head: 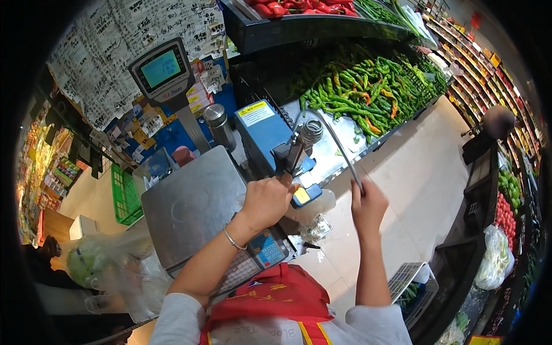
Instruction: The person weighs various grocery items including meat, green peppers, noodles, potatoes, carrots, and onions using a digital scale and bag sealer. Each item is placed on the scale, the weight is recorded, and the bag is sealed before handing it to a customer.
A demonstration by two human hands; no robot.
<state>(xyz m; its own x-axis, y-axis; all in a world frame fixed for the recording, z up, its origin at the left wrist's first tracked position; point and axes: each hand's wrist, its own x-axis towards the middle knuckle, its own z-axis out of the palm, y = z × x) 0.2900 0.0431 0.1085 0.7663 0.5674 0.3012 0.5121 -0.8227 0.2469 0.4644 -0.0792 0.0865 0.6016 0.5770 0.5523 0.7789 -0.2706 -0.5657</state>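
Note:
My right hand [368, 209] is closed around the end of a bent metal lever [338, 144]. The lever curves back to a blue bench machine [261, 129] that bears a yellow warning label. A metal coil spring [311, 131] stands at the machine's front. Below the spring, my left hand [266, 202] is curled against the machine; its fingertips are partly hidden, so I cannot tell what they grip. Beside my left hand sits a blue block with a yellow label [308, 196]. My left forearm crosses a weighing scale with a steel platter [194, 207] and a keypad [269, 250].
The scale's lit display [161, 69] rises on a post beside a steel canister [219, 125]. Green peppers [366, 95] fill a stall ahead, with red peppers [302, 7] above. At left, a person holds bagged green produce [88, 263]. A green crate [125, 194] stands behind the scale.

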